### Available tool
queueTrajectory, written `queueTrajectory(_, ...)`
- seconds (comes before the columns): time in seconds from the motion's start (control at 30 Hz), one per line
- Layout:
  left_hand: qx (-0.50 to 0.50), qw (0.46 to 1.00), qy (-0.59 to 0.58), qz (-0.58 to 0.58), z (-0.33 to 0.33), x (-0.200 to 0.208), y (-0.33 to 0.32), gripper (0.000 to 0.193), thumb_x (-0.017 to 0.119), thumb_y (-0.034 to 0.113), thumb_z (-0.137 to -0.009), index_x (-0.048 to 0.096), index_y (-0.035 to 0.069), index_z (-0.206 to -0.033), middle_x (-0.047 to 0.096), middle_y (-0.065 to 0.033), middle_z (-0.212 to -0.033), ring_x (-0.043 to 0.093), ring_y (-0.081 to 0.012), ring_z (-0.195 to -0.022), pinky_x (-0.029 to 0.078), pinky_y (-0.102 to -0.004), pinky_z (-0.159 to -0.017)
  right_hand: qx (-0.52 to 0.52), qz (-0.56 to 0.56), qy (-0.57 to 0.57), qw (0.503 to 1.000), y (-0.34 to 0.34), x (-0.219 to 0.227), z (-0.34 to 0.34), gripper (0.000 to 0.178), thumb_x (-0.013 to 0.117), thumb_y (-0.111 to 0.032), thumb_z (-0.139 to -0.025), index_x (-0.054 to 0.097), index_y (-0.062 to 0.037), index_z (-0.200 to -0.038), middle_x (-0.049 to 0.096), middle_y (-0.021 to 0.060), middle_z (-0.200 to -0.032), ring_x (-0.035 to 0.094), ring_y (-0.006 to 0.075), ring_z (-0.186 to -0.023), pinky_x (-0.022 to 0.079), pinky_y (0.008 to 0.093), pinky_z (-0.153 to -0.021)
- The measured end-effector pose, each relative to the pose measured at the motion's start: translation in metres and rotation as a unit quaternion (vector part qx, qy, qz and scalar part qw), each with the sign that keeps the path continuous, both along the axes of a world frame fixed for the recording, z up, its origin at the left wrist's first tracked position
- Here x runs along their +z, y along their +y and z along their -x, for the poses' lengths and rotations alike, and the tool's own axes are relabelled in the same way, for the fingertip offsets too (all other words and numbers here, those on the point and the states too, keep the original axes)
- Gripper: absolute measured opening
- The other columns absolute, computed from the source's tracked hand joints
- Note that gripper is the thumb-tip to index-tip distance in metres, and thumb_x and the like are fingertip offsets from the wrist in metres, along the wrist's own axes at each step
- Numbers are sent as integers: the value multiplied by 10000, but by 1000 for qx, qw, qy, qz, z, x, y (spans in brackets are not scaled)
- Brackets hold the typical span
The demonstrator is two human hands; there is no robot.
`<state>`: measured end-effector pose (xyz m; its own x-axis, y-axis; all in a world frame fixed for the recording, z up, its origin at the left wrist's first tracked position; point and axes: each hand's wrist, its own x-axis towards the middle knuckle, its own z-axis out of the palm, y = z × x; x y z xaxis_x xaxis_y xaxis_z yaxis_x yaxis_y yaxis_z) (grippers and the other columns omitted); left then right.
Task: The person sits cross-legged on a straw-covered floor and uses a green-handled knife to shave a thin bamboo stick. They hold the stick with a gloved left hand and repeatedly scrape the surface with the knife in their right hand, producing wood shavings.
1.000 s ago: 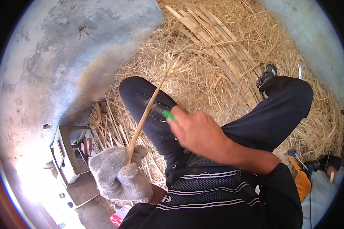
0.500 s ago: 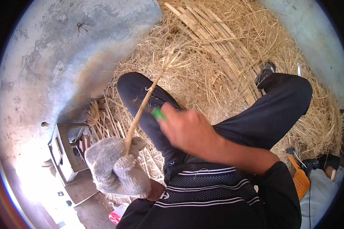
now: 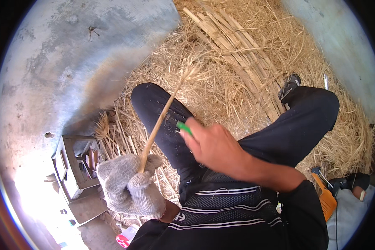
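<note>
My left hand (image 3: 129, 185), in a grey knitted glove, is closed around the lower end of a thin bamboo stick (image 3: 163, 114). The stick slants up and away over my left thigh, and its far end is split into pale, frayed fibres. My bare right hand (image 3: 216, 148) grips a small knife (image 3: 184, 127) by its green handle. Its dark blade lies close to the middle of the stick; against my dark trousers I cannot tell whether they touch. Small shavings are scattered on my left trouser leg (image 3: 148, 100).
Straw-like shavings (image 3: 221, 96) cover the floor ahead, with long split bamboo strips (image 3: 241, 54) on top. More sticks (image 3: 116, 133) lie left, beside a wooden frame stand (image 3: 77, 166). At lower right are an orange plastic piece (image 3: 327, 202) and another person's arm (image 3: 357, 191). Walls rise both sides.
My right hand and the knife have shifted slightly right and down, and the blade shows more clearly. The gloved left hand keeps its hold, with the stick a little lower and to the right.
</note>
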<state>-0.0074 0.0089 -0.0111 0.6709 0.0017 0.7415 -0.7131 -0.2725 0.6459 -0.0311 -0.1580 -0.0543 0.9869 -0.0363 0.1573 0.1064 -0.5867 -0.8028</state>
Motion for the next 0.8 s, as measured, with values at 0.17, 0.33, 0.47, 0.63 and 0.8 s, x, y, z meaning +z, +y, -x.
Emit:
queueTrajectory(0.17,37,998,50,21,8,4,-2,248,786,138,-729,662,-25,-869,616,-149,-827,627,-246,-772,547,-315,-602,50,-22,-98,994,8,33,29,198,636,-175,-961,521,-26,-901,543,155,-546,585,351,-467,454,447,-444)
queueTrajectory(0.33,-7,997,38,67,6,5,-10,263,788,125,-747,644,-40,-891,603,-159,-816,640,-234,-673,570,-303,-489,-30,44,-1,999,-7,-31,-11,198,594,-199,-984,520,-31,-911,537,154,-528,605,327,-459,462,433,-400)
queueTrajectory(0.47,12,990,42,135,3,4,-17,221,739,113,-808,614,-58,-870,575,-165,-824,634,-235,-590,582,-306,-414,10,-23,-75,997,12,-7,3,204,583,-213,-989,527,-28,-925,555,160,-538,609,340,-466,471,442,-404)
queueTrajectory(0.63,0,997,34,72,-1,10,-13,242,704,170,-876,624,-52,-929,559,-136,-846,624,-202,-594,593,-294,-457,-59,65,-14,996,-3,-54,-33,229,529,-236,-1010,520,-11,-967,593,167,-545,661,364,-530,529,475,-465)
queueTrajectory(0.8,19,995,38,87,0,6,-8,231,706,161,-861,619,-51,-894,572,-149,-820,614,-198,-583,554,-284,-429,-16,-2,-16,1000,9,-30,-24,214,538,-241,-1003,555,-28,-998,579,207,-564,615,435,-522,486,523,-466)
